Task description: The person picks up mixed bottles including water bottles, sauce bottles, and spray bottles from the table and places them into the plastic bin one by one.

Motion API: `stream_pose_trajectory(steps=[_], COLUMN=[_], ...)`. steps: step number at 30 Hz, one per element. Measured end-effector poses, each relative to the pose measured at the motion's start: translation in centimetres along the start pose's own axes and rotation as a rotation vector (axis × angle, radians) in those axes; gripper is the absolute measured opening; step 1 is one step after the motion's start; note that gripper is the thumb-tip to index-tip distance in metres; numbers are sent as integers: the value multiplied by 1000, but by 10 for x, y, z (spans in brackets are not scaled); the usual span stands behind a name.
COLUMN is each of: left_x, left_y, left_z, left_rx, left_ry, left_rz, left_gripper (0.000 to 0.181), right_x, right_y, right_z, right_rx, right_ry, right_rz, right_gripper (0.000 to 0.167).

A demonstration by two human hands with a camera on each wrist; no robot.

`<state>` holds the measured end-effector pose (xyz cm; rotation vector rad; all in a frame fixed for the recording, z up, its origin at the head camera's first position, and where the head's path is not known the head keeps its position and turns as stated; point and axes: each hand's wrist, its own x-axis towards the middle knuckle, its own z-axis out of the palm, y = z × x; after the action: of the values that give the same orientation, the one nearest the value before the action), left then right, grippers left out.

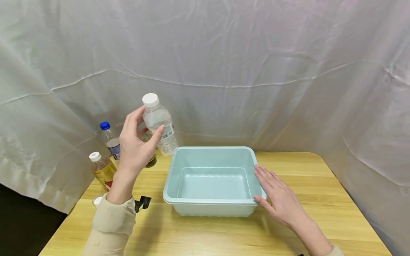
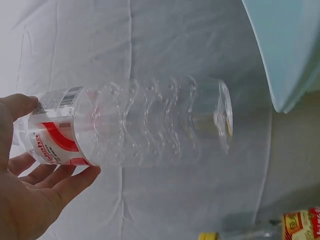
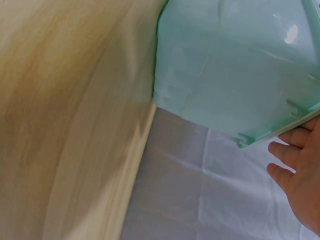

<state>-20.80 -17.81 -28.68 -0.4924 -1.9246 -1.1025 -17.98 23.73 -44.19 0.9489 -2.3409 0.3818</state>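
In the head view my left hand [image 1: 136, 142] grips a clear plastic bottle [image 1: 160, 119] with a white cap, held tilted in the air to the left of a pale blue plastic basin [image 1: 214, 209]. The left wrist view shows the bottle [image 2: 160, 122] see-through and ribbed, with a red and white label between thumb and fingers. My right hand [image 1: 282, 197] touches the basin's right rim with its fingers straight. From the right wrist view, the fingers of the right hand [image 3: 302, 170] lie against the rim of the basin [image 3: 235, 65]. Nothing lies inside the basin.
Left on the wooden table [image 1: 320, 199] stand a blue-capped bottle [image 1: 113, 144] and a white-capped bottle of yellow liquid [image 1: 105, 172]. Another bottle [image 1: 151, 161] is partly hidden behind the left hand. A white cap [image 1: 97, 201] shows beside the left sleeve. Grey cloth [image 1: 224, 71] hangs behind.
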Motion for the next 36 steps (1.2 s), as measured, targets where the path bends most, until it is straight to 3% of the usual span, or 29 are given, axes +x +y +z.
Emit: stream_pose_trajectory(steps=[10, 18, 27, 36], left_x=[17, 26, 25, 17], left_y=[10, 11, 14, 15], left_z=[30, 64, 105, 139], left_rx=[-76, -184, -256, -196], left_ry=[-158, -308, -497, -716], left_rz=[-8, 53, 78, 62], left_gripper=[66, 66, 66, 66], right_x=[0, 0, 0, 0], right_y=[0, -1, 0, -3], right_z=[1, 1, 1, -3], right_rx=[5, 11, 7, -10], right_ry=[13, 35, 28, -39], right_rz=[-2, -6, -6, 26], right_gripper=[71, 71, 72, 71])
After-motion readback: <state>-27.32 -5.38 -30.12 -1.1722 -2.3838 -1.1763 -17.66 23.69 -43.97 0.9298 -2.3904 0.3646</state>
